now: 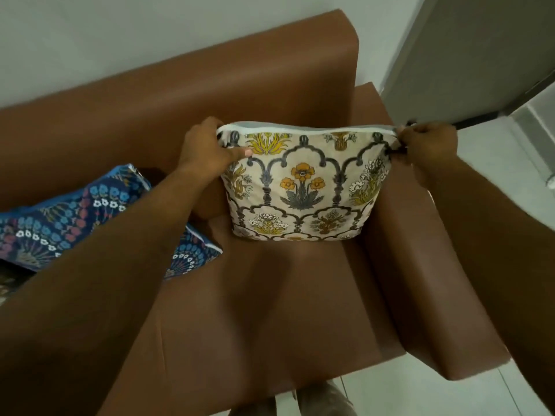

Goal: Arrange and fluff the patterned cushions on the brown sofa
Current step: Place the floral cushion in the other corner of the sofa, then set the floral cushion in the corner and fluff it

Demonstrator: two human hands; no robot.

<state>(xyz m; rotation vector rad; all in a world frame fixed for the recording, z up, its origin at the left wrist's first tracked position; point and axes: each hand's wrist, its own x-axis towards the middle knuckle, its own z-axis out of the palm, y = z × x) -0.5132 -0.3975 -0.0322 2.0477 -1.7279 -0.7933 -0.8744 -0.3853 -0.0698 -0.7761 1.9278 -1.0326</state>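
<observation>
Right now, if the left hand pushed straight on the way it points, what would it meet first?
The left hand grips the cream cushion at its top corner; straight on, it would probably meet the sofa backrest just behind, though depth is unclear.

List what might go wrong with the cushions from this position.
1. The left hand and right hand pinch only the cream floral cushion's top corners; tugging may strain the seam.
2. Released, it could flop forward on the sofa seat.
3. The left forearm may nudge the blue floral cushion.
</observation>
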